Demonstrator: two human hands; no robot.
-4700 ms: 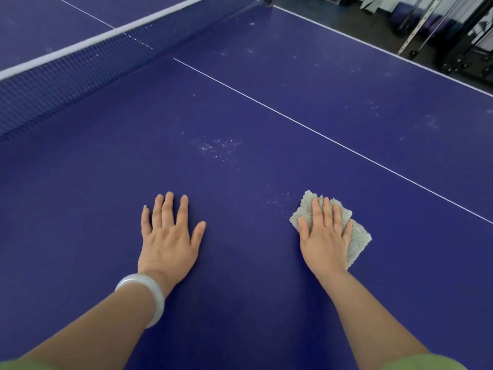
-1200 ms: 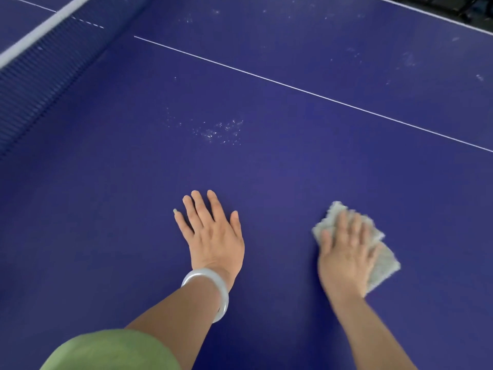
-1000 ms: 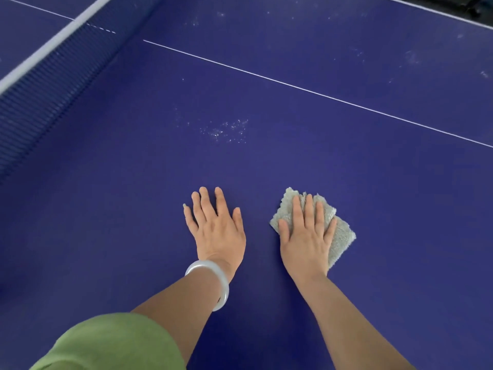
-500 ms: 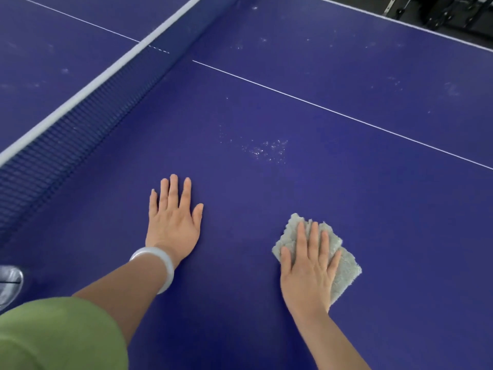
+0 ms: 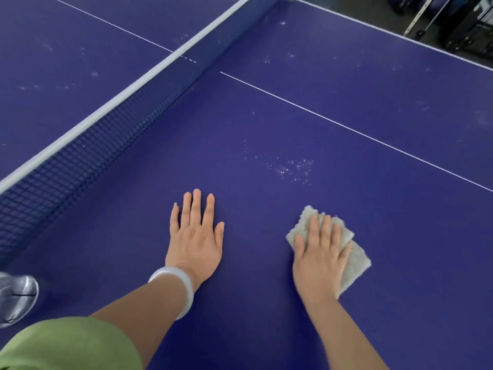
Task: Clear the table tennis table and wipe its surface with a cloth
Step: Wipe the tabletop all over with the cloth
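The blue table tennis table (image 5: 240, 124) fills the view. My right hand (image 5: 320, 263) lies flat, palm down, on a folded pale grey cloth (image 5: 356, 263) and presses it onto the surface. The cloth's edges show beyond my fingertips and at the right of my hand. My left hand (image 5: 196, 241), with a white bangle on the wrist, rests flat and empty on the table, fingers slightly apart, a hand's width left of the cloth. A patch of white specks (image 5: 290, 169) lies just beyond both hands.
The dark blue net (image 5: 80, 156) with a white top band runs diagonally at the left. Faint smudges mark the far half and the right side. A silver object (image 5: 16, 297) sits at the left edge. Dark equipment (image 5: 466, 22) stands beyond the table's far right edge.
A second ago the cloth was right beside my left hand; my right hand has slid it to the right, apart from the left. More of the net shows at the left.
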